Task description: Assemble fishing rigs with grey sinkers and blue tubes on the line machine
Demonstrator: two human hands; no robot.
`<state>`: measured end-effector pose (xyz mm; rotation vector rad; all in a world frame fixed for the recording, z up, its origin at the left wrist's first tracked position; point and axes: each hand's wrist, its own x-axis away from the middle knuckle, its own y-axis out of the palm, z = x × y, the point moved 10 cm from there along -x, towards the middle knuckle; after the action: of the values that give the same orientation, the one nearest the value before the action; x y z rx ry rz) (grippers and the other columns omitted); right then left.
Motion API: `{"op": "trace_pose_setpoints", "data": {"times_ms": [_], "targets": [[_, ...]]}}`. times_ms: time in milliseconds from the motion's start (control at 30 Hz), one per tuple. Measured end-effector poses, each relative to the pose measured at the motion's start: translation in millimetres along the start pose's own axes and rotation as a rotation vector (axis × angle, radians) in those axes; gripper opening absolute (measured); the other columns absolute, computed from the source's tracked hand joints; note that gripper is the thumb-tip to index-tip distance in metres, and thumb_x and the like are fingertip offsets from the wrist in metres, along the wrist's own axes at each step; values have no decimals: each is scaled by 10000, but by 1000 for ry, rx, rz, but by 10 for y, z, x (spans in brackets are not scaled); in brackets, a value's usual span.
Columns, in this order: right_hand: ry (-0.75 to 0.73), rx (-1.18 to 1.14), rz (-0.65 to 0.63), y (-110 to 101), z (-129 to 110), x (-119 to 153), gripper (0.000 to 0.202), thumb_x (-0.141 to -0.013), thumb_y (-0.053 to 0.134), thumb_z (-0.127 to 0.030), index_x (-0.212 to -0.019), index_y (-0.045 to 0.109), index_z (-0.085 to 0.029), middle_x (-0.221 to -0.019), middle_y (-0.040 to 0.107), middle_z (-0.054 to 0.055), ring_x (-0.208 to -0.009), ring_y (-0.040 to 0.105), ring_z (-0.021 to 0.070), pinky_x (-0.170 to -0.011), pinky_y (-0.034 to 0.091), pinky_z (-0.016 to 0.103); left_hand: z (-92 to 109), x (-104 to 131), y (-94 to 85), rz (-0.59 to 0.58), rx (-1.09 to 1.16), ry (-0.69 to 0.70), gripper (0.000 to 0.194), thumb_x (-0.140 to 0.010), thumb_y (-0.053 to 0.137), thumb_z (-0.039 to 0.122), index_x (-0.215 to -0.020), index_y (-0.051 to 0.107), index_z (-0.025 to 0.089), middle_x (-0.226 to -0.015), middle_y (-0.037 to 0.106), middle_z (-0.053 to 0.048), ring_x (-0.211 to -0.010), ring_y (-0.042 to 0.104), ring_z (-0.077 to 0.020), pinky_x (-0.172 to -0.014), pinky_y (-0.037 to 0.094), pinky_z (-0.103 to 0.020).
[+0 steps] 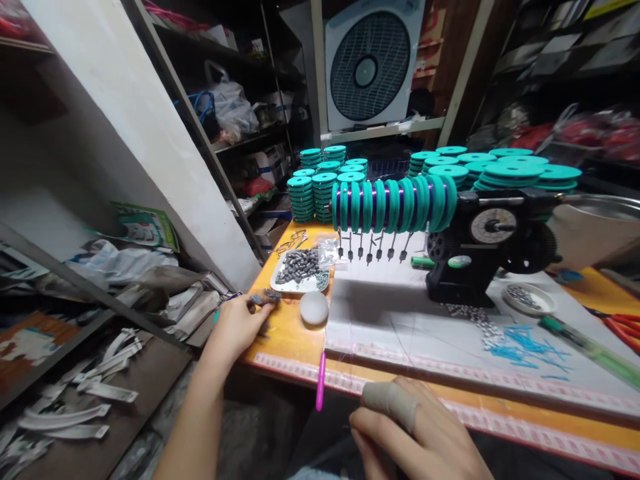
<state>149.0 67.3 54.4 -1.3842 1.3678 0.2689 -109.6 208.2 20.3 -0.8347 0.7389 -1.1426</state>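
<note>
Before the tabletop's (280, 337) near edge, the right hand (407, 427) has curled fingers; I cannot tell whether its grip holds anything. By the left edge, the left hand (239, 325), grip unclear, nears a tray (276, 283) of grey pellets (299, 265). Beyond, green spools (395, 205) overhang the white board (370, 303) with a gap.

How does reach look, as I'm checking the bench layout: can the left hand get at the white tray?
Likely yes: the left hand is close beside the white tray, and nothing tall stands between them. The small dark item at that hand might need setting aside first.
</note>
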Motion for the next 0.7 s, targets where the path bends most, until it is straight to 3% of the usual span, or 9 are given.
{"op": "trace_pose_setpoints", "data": {"times_ms": [133,233,333,467,567,700], "targets": [[-19,-21,3,37,1,-18,154,-853,622,-41,-878,676,-183,-781,716,38,-642,647,176,-600,538,294,-228,-35,-41,153,271,-75,183,-948,658,316,-1019,676,149,-1019,710,-42,-885,694,-212,-772,589,-400],[-38,-24,-23,104,10,-33,147,-864,610,-48,-885,673,-180,-821,734,50,-656,649,187,-621,554,311,-246,-20,61,163,497,-78,190,-964,638,333,-1003,664,149,-916,691,-17,-708,663,-151,-612,571,-306],[-20,-46,-17,134,44,-30,142,-902,580,-63,-900,666,-177,-814,726,58,-661,649,185,-613,552,297,-117,47,103,167,710,-26,223,-980,610,352,-883,633,153,-712,598,49,-467,488,-71,-427,429,-211],[54,-99,74,62,96,-2,147,-958,534,-87,-956,648,-181,-810,684,54,-675,633,166,-619,534,273,97,307,-14,307,908,79,298,-867,728,433,-777,607,175,-591,526,87,-415,351,-48,-398,324,-187],[129,-188,75,7,131,-28,166,-919,587,-47,-978,646,-191,-842,647,44,-722,621,149,-655,534,247,252,579,-35,355,949,121,279,-711,866,354,-736,644,188,-551,552,80,-447,422,-62,-431,367,-178],[203,-242,136,-194,186,-94,181,-885,627,-45,-956,670,-206,-802,601,9,-717,600,135,-662,528,237,545,890,97,235,961,198,157,-717,849,255,-714,702,199,-667,692,6,-584,597,-131,-544,485,-201]]}}
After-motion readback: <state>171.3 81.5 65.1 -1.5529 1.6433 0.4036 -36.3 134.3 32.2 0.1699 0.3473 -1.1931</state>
